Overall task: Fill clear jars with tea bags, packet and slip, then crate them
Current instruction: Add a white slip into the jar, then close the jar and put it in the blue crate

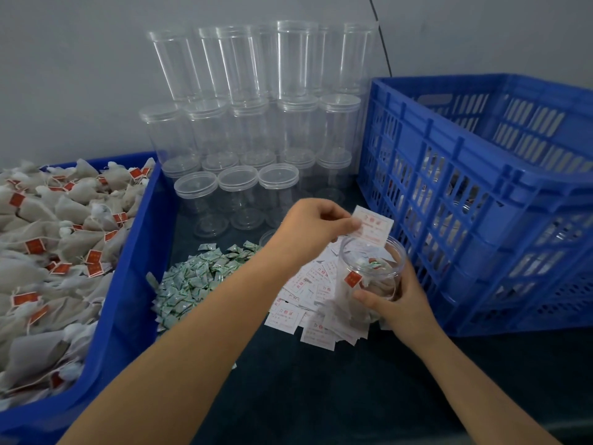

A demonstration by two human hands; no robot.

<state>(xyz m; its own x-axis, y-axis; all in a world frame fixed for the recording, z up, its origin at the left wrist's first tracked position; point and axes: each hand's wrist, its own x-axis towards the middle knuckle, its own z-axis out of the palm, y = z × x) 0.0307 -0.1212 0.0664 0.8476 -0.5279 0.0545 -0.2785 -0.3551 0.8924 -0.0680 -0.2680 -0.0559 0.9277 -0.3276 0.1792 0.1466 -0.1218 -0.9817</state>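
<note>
- Two bare hands work over a dark worktop (321,396), forearms reaching in from the near edge.
- Right hand (398,303): its grip is curled round a clear jar (372,277), open-mouthed and tilted, with tea bags and a green packet inside.
- Under that grip lies a heap of white slips (305,303) with red print.
- Left hand (308,229): thumb and fingers pinch one slip (373,224) just above the jar's mouth.
- Left of that grip lies a pile of green packets (195,281), then a blue bin (134,252) heaped with tea bags (48,245).
- Right of the jar grip stands a blue crate (481,194).
- Beyond both grips, lidded empty jars (256,123) are stacked against the wall.
</note>
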